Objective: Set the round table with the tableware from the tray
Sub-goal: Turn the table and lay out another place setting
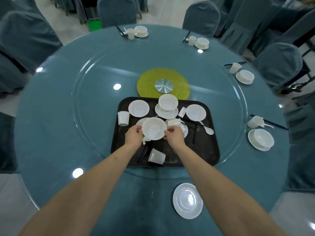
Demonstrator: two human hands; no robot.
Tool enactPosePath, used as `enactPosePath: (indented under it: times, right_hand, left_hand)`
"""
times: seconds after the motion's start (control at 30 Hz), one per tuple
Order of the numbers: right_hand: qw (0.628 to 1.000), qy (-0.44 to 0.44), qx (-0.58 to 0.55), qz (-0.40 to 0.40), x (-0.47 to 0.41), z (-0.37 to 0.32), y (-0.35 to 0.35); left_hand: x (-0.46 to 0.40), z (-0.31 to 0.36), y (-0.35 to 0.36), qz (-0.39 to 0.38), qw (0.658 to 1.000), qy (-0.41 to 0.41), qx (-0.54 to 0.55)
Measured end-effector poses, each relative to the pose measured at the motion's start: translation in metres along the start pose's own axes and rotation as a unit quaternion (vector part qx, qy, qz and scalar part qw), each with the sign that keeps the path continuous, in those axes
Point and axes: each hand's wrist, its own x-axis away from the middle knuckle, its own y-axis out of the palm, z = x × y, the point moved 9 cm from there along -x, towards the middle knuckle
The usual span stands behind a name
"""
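A large round desk [51, 120] covered in teal cloth fills most of the view, with a clear glass turntable [95, 92] on top and a yellow-green disc [148, 79] with a metal hub at its centre. Chairs in matching teal covers [201, 16] ring the far edge and both sides. The floor [56, 19] is pale and glossy. Ceiling lights reflect as bright round spots [117, 86] on the glass. A green object [94, 25], possibly a bin, stands beyond the desk.
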Motion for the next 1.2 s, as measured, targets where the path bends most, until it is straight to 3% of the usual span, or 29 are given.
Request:
enactPosePath:
  times: [0.6, 0.87, 1.2]
  right_hand:
    - [0.985, 0.01, -0.159, 0.065, 0.081, 0.093, -0.105]
    - [0.972, 0.036, -0.204, 0.109, 0.13, 0.161, -0.144]
    - [0.959, 0.086, -0.243, 0.12, 0.167, 0.238, -0.141]
  left_hand:
    - [0.118, 0.006, 0.069, -0.056, 0.995, 0.067, 0.041]
    - [0.167, -0.019, 0.121, -0.124, 0.989, 0.076, 0.028]
    - [0.198, -0.077, 0.146, -0.156, 0.986, 0.055, -0.035]
